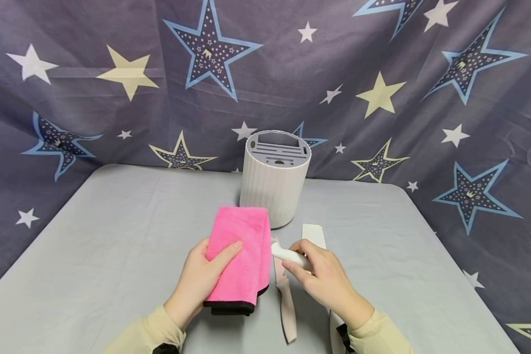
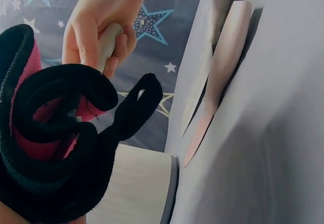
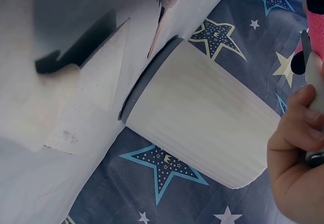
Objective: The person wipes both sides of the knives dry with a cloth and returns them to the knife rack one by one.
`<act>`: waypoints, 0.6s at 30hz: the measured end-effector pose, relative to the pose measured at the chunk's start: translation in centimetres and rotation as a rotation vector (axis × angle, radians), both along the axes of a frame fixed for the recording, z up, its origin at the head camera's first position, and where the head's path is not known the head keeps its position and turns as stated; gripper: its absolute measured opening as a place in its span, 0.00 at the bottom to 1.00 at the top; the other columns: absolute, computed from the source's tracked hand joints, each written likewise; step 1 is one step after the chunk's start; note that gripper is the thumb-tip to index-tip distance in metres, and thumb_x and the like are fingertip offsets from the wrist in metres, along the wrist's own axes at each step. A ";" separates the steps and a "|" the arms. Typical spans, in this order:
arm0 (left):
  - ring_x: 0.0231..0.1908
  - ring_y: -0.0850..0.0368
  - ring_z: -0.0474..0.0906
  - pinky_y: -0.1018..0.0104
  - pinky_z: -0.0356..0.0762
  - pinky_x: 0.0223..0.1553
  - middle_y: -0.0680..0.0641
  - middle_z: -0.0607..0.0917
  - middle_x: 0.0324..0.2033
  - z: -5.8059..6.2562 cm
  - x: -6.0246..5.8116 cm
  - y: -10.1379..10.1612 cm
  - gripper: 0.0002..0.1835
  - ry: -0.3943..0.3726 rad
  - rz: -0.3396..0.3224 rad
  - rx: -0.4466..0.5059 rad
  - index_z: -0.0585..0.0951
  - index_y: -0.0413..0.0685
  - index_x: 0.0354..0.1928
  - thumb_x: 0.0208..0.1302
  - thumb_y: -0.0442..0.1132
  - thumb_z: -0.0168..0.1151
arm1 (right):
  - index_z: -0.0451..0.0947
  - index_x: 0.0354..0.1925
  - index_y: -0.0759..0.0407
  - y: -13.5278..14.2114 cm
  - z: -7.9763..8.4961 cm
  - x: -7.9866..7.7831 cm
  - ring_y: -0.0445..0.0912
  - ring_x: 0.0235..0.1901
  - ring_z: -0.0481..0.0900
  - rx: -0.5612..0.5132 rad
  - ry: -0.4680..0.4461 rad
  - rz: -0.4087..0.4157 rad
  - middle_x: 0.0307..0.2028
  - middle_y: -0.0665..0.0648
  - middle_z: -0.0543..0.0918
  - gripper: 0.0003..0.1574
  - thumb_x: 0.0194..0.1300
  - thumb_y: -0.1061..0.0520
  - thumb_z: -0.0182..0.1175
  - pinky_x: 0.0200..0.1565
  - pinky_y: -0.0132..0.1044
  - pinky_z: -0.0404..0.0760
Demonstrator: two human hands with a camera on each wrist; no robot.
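Observation:
My left hand grips a folded pink towel with black edging, thumb across its front. In the left wrist view the towel's black edge curls round, with a hanging loop. My right hand holds a utensil by its white handle; its working end goes behind or into the towel, so its kind is hidden. Below, a pink knife lies on the table between the hands. Under my right hand lies a wide white-bladed knife, partly covered by the hand and forearm.
A white ribbed knife block with a grey slotted top stands upright behind the towel. Grey cloth covers the table. A star-patterned curtain hangs along the back and sides.

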State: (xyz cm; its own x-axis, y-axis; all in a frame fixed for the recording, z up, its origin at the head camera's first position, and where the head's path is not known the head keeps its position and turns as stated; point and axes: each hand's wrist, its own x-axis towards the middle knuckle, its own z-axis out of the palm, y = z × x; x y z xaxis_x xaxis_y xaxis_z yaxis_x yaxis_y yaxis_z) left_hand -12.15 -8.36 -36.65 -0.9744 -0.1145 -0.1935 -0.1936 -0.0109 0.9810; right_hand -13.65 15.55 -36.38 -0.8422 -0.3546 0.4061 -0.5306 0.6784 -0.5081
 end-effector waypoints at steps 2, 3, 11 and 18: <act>0.25 0.55 0.85 0.61 0.83 0.28 0.48 0.87 0.28 -0.1 0.0 0.1 0.24 0.000 -0.005 -0.002 0.77 0.42 0.50 0.61 0.52 0.70 | 0.78 0.38 0.46 -0.1 0.0 0.0 0.33 0.26 0.71 0.005 0.001 -0.001 0.29 0.44 0.83 0.12 0.58 0.54 0.70 0.30 0.29 0.70; 0.25 0.55 0.85 0.60 0.83 0.28 0.48 0.86 0.28 -0.2 0.0 0.2 0.24 0.001 -0.008 -0.005 0.77 0.41 0.49 0.61 0.52 0.70 | 0.78 0.38 0.46 -0.1 0.0 0.0 0.33 0.26 0.71 0.007 0.002 -0.001 0.29 0.44 0.83 0.12 0.58 0.54 0.70 0.30 0.29 0.71; 0.24 0.55 0.84 0.61 0.82 0.27 0.49 0.86 0.26 -0.4 -0.1 0.2 0.24 -0.001 -0.002 -0.042 0.78 0.42 0.48 0.60 0.53 0.70 | 0.78 0.38 0.47 -0.1 -0.1 -0.1 0.33 0.26 0.72 0.016 0.009 -0.001 0.30 0.43 0.83 0.12 0.57 0.54 0.70 0.31 0.30 0.71; 0.24 0.57 0.83 0.63 0.81 0.28 0.50 0.86 0.26 -0.3 -0.4 -0.3 0.25 0.005 0.017 -0.070 0.78 0.41 0.47 0.60 0.54 0.70 | 0.78 0.39 0.47 0.0 -0.1 -0.2 0.34 0.26 0.71 0.010 0.006 -0.010 0.30 0.44 0.83 0.11 0.58 0.54 0.70 0.30 0.30 0.70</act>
State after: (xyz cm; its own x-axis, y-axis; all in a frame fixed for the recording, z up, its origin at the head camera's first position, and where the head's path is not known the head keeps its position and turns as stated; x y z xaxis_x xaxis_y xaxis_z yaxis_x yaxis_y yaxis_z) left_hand -12.55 -8.69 -37.00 -0.9730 -0.1445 -0.1800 -0.1894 0.0540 0.9804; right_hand -13.84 15.57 -36.50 -0.8434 -0.3501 0.4076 -0.5267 0.6888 -0.4981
